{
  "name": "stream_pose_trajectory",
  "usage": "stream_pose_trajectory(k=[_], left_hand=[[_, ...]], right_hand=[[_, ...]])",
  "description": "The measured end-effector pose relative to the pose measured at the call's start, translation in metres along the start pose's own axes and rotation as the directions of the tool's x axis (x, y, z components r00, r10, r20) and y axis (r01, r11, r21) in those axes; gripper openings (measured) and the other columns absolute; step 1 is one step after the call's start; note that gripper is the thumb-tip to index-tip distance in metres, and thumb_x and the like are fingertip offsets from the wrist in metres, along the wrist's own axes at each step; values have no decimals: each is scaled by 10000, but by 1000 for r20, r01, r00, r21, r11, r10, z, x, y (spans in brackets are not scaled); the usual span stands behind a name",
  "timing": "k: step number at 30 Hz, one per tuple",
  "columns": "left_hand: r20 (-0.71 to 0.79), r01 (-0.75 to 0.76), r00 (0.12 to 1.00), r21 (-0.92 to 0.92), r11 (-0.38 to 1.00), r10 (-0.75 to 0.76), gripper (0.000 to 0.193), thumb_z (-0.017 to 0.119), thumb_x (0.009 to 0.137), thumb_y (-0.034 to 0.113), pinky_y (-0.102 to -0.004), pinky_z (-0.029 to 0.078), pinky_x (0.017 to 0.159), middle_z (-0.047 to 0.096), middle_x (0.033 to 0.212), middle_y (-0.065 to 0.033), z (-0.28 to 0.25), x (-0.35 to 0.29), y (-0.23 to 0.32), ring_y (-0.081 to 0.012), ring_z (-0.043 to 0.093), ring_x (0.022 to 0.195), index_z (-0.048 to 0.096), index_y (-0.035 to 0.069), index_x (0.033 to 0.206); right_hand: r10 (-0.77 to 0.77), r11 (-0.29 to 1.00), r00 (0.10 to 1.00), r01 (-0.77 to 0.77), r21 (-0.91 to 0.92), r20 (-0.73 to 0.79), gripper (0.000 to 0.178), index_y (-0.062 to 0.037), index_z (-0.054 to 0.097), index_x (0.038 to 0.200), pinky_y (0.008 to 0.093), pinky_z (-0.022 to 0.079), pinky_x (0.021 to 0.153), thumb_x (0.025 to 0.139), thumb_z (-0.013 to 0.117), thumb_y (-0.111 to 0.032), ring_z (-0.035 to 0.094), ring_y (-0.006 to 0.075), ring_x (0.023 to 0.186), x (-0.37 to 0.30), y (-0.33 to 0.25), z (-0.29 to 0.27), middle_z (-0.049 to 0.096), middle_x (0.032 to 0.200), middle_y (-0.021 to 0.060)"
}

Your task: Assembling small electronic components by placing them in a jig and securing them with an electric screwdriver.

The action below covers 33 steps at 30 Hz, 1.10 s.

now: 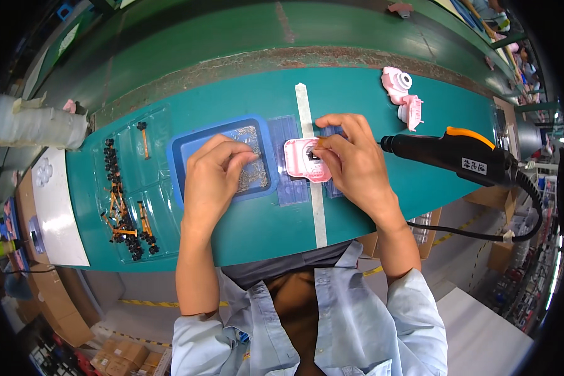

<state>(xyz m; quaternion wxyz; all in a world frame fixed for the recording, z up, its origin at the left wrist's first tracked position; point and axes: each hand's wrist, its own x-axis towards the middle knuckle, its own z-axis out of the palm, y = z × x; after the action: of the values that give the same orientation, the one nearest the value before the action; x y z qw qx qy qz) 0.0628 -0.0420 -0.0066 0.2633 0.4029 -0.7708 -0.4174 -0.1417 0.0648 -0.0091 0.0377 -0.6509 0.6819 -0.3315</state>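
Observation:
My left hand (210,178) is over the blue tray (177,156), thumb and fingertips brought together in a pinch above the small metal screws (249,178) lying there. Whatever is between those fingertips is too small to make out. My right hand (360,166) bends over a pink plastic shell (299,168), its inside facing up. Thumb and index finger close on a small black camera module (312,154) with an orange ribbon cable, set at the shell's round opening. The fingers partly hide the module and the shell's right side.
Left of the tray, several black modules with orange ribbon cables (116,194) lie in a clear plastic tray (160,188). Two pink camera-shaped parts (397,84) sit at the far right. A black electric screwdriver (445,150) with an orange lever and cord lies beside my right hand.

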Motion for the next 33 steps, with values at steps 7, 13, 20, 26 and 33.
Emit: stream_pose_trajectory(k=[7,13,20,26,33], left_hand=[[-3,-15,1000,12,1000,15,36,687,793,-48,-255,382,530,617,778,-39,1,1,-2,-136,460,562,701,-32,822],[-27,-34,999,21,999,34,31,692,792,-44,-251,378,527,614,780,-40,3,1,-3,-133,461,566,701,-33,821],[21,33,999,7,999,-33,27,691,796,-41,-254,383,529,614,772,-40,2,3,1,-132,464,567,701,-35,820],[-32,-44,999,12,999,44,25,695,792,-44,-255,387,531,606,754,-38,0,2,2,-134,468,569,702,-33,813],[13,-180,983,-44,983,181,50,696,785,-48,-256,396,536,606,771,-42,10,8,13,-142,477,572,706,-22,827]], right_hand=[[-28,999,999,26,-43,-37,106,-24,631,736,324,466,756,697,725,9,530,230,947,7,-2,0,590,1124,51],[-71,994,997,71,-87,1,104,-40,626,706,331,461,789,665,721,-24,520,230,971,10,3,-1,566,1095,31],[-18,997,992,8,-76,-122,206,-63,639,825,361,482,865,657,736,5,558,265,1065,3,-6,-3,578,1123,40],[-136,975,814,211,70,-564,332,-145,569,1038,339,509,816,760,734,-71,570,236,1000,-97,-19,-22,599,1034,50],[251,917,562,123,380,-788,547,-25,431,1301,316,419,953,868,633,-290,545,256,1004,-44,6,-42,513,1190,136]])
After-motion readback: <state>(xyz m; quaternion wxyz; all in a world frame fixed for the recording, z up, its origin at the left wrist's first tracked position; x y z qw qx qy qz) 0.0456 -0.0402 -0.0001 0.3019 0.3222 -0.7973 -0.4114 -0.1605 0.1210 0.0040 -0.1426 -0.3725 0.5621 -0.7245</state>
